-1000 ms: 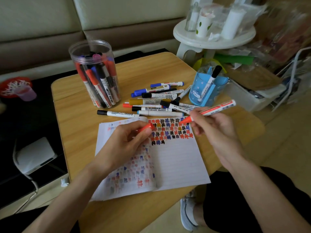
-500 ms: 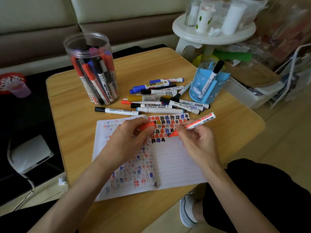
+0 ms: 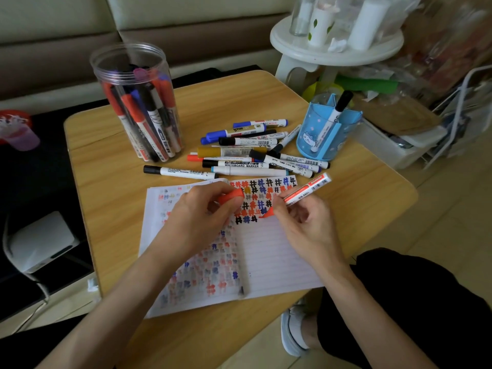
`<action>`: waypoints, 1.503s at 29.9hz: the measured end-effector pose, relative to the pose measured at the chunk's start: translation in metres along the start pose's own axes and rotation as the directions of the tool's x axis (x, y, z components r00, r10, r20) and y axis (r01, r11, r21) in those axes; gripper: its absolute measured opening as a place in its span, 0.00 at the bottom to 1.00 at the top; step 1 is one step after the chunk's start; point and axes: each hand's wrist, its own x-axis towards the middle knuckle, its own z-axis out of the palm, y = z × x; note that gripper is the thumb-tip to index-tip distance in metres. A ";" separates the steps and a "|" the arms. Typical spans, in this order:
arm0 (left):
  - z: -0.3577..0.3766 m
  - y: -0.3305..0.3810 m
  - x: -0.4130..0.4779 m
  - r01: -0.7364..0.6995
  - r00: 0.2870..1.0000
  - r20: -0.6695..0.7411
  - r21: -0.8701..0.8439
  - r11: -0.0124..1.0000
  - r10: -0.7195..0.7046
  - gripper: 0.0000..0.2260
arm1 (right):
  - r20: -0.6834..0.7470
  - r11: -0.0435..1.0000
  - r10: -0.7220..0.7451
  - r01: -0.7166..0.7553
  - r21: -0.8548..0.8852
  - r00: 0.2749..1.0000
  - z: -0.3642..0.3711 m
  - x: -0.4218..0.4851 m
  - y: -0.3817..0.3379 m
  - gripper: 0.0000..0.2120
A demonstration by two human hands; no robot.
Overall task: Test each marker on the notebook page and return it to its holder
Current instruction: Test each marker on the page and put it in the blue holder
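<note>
My right hand [image 3: 306, 225] grips an uncapped red marker [image 3: 306, 191], its tip down on the open notebook page [image 3: 274, 257] just below rows of coloured hash marks. My left hand [image 3: 202, 217] rests on the page and pinches the marker's red cap [image 3: 231, 196]. A pile of loose markers [image 3: 253, 153] lies beyond the notebook. A clear round jar [image 3: 141, 102] at the back left holds several markers. A blue holder [image 3: 326, 134] at the back right holds one black-capped marker [image 3: 332, 115].
The wooden table [image 3: 111, 166] ends close on the right and front. A white round stool [image 3: 332, 51] with bottles stands behind the blue holder. A white box [image 3: 394, 147] and clutter sit on the floor right. A white device [image 3: 40, 241] lies left.
My right hand has lowered the red marker from above the page down to the paper under the hash marks. The left hand keeps the cap and has barely moved.
</note>
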 end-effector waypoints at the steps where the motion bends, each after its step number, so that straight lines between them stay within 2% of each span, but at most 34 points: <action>1: 0.000 0.000 0.000 0.003 1.000 0.002 -0.001 1.000 -0.003 0.12 | -0.003 1.000 0.001 -0.001 0.008 1.000 0.000 0.000 -0.001 0.05; 6: 0.000 0.001 0.000 -0.008 1.000 -0.002 0.015 1.000 0.008 0.13 | -0.026 0.998 0.015 -0.013 0.066 1.000 0.000 -0.001 -0.001 0.04; 11: 0.000 0.002 -0.001 -0.017 1.000 -0.005 0.007 1.000 0.017 0.13 | 0.002 1.000 -0.012 0.012 -0.004 1.000 0.000 -0.001 0.002 0.04; 17: 0.000 0.003 -0.002 -0.012 1.000 -0.014 0.002 1.000 0.012 0.10 | -0.042 0.997 0.017 -0.014 0.070 0.999 0.000 -0.001 -0.001 0.05; 24: 0.000 0.004 -0.003 -0.017 1.000 -0.017 0.020 1.000 0.018 0.13 | 0.020 1.000 0.005 -0.005 0.008 1.000 0.001 -0.001 0.001 0.05; 26: -0.001 0.004 -0.003 -0.019 1.000 -0.016 0.016 1.000 0.019 0.13 | 0.021 0.999 0.030 -0.030 0.036 0.999 0.000 -0.001 0.000 0.05; 29: -0.001 0.006 -0.004 -0.020 1.000 -0.011 -0.009 1.000 0.020 0.12 | -0.018 0.994 0.061 -0.059 0.097 0.998 -0.001 -0.001 -0.002 0.06; 35: -0.001 0.010 -0.005 0.042 0.998 -0.034 -0.162 0.986 -0.048 0.12 | 0.019 0.999 0.046 -0.046 0.010 0.999 0.000 -0.002 -0.004 0.05; 38: 0.000 0.010 -0.005 0.049 0.997 -0.045 -0.187 0.981 -0.058 0.11 | -0.001 0.995 0.073 -0.073 0.065 0.997 -0.001 -0.002 -0.008 0.04; 42: -0.001 0.009 -0.005 0.031 0.998 -0.045 -0.144 0.989 -0.037 0.10 | -0.033 0.955 0.143 -0.129 0.266 0.989 -0.005 0.000 -0.014 0.02; 45: -0.001 0.009 -0.004 0.011 0.999 -0.043 -0.126 0.992 -0.017 0.12 | -0.010 0.925 0.138 -0.125 0.359 0.990 -0.009 0.000 -0.021 0.04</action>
